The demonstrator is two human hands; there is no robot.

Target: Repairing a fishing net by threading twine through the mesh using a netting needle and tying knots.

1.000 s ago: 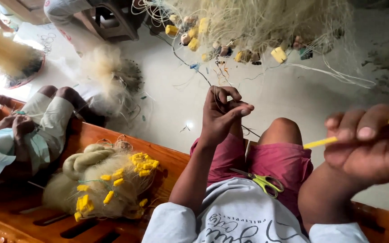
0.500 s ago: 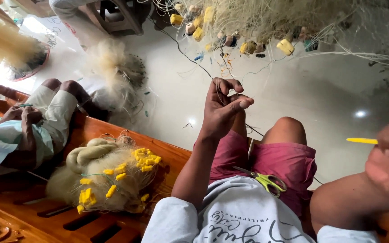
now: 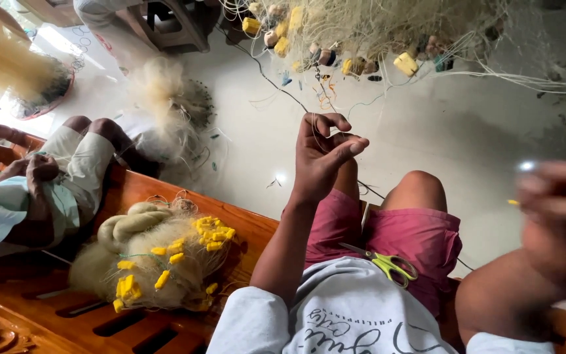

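Closest to the lens, on the lap, I see a pair of scissors with yellow-green handles (image 3: 388, 263) lying across the hem of a grey shirt, beside dark red shorts (image 3: 420, 239). Neither hand touches them.

At the right edge, my view of the right hand (image 3: 558, 223) is smeared by blur. Its grip looks curled, fingers drawn together around a thin yellow tool (image 3: 514, 202) whose tip pokes out to the left, but I cannot tell how tightly it is pressed or just how it is pinched.

Further out, above the knees, the left hand (image 3: 322, 154) is raised on a straight forearm. Its grip is partly closed: the thumb and forefinger reach forward and nearly meet at the tips, while the other fingers curl back over the palm. A fine thread (image 3: 276, 85) runs from those fingers up and away toward the net; whether the thread is truly pinched or only looped over a finger I cannot tell.

To the left, on the wooden bench (image 3: 165, 196), sits a bundled heap of pale net with small yellow floats (image 3: 158, 262). Beyond it another person sits on the same bench, one hand (image 3: 39, 167) resting on a knee.

Farthest off, over the pale floor (image 3: 427, 131), hangs a large mass of fishing net (image 3: 375, 26) with yellow and tan floats.
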